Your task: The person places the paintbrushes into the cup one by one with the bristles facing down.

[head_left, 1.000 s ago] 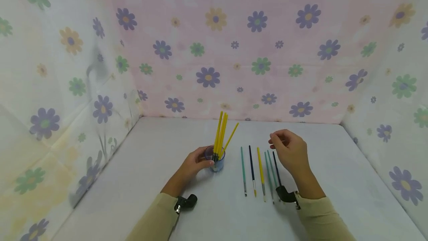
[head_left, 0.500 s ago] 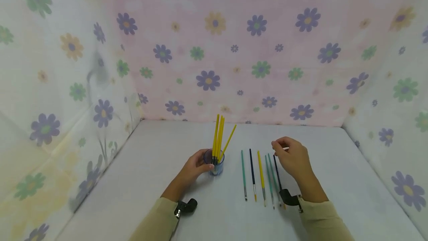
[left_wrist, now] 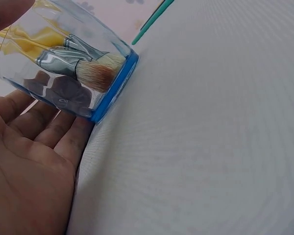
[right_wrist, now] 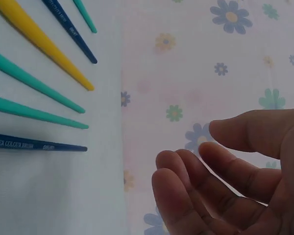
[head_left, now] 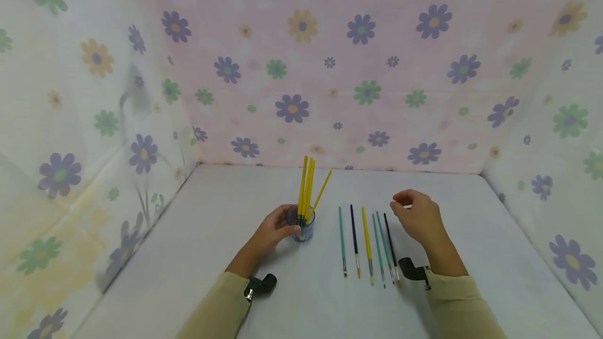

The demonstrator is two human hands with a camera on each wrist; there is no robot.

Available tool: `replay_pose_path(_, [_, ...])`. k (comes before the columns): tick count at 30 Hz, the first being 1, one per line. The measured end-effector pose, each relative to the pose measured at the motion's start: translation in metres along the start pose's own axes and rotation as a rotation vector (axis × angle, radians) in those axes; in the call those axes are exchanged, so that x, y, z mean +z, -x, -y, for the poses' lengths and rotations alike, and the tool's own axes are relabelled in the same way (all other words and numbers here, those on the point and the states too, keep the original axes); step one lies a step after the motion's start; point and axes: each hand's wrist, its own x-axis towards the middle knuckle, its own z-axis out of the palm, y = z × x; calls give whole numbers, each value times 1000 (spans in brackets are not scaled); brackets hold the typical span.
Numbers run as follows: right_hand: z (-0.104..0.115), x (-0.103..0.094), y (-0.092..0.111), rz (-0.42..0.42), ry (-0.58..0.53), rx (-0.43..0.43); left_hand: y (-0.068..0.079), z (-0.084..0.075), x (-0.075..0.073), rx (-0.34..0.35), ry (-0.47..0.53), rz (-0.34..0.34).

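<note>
While the left hand wraps its grip round a clear, blue-based cup on the tabletop, several yellow-handled brushes stand bristles down inside it, one leaning right. The right hand hangs near a row of six brushes, closest to the rightmost, dark blue one; its grip is loosely curled, thumb and forefinger narrowly apart.
</note>
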Motion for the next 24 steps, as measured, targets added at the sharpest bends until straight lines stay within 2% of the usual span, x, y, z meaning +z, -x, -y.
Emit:
replay_pose_path(4, [-8,2,-5,101,31,37,0,-3,2,-18,-4,-18])
replay_pose_path(10, [-22,10,-8,189,43,115,2,-6,4,-29,-10,-15])
replay_pose_path(15, [-32,22,-11,223,83,134,4,-5,3,-30,-13,-20])
replay_pose_path(24, [-38,29,-15,236,-1,213,2,-5,3,-21,-6,-5])
